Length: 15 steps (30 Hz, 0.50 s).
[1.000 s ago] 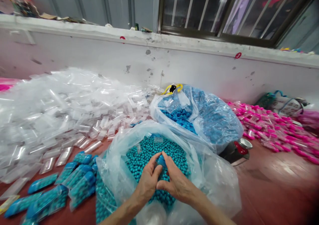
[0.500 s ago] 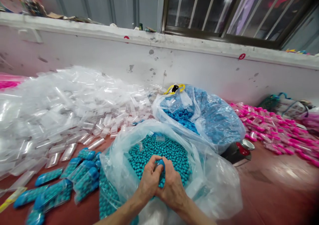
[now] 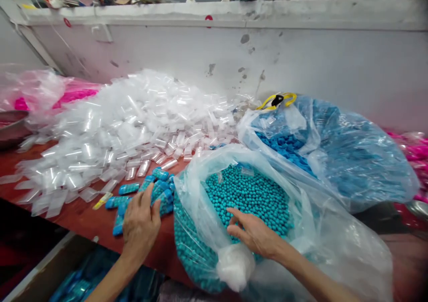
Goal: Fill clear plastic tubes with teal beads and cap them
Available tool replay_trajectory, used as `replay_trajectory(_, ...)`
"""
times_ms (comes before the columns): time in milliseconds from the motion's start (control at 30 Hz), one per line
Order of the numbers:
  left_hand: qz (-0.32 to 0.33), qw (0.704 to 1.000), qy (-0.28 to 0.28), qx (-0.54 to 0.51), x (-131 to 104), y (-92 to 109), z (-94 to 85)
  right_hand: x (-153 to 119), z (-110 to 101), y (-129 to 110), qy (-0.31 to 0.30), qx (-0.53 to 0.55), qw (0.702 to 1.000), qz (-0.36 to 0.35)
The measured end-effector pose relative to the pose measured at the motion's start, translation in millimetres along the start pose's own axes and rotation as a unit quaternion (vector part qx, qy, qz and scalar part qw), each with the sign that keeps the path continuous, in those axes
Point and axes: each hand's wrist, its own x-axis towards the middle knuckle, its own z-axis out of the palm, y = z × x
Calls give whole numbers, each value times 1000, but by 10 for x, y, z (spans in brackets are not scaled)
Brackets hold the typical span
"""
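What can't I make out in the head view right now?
All in the head view:
Left hand: palm and any grip hidden behind its back.
Blue packets: partly covered by that hand, so uncountable.
Bowl: cut off by the left edge.
Pink pile: cut off by the right edge.
Blue items, lower left: dark and blurred.

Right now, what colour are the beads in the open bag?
The beads are teal, best seen in the head view.
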Motion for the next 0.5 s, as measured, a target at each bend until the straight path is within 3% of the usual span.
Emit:
replay_trajectory(33,17,999,23,-22,-197,-49,54,-3,23,-76,-16,4,1000,3)
replay_trajectory(100,57,996,1,-63,-653,-71,193,4,88,-211,-41,-17,999,12)
replay_trajectory(167,81,991,-72,-76,-1077,-29,341,40,152,-283,-56,-29,998,30)
replay_trajectory(233,95,985,-119,-81,-1354,41,467,97,192,-279,-70,-3,996,58)
replay_trajectory(333,89,980,-143,-110,-1455,150,597,181,194,-184,-126,138,980,73)
replay_trajectory(400,79,977,-144,-138,-1399,223,645,208,154,-111,-151,276,947,60)
replay_trajectory(500,60,972,-143,-177,-1268,384,671,185,-21,-36,-116,409,904,48)
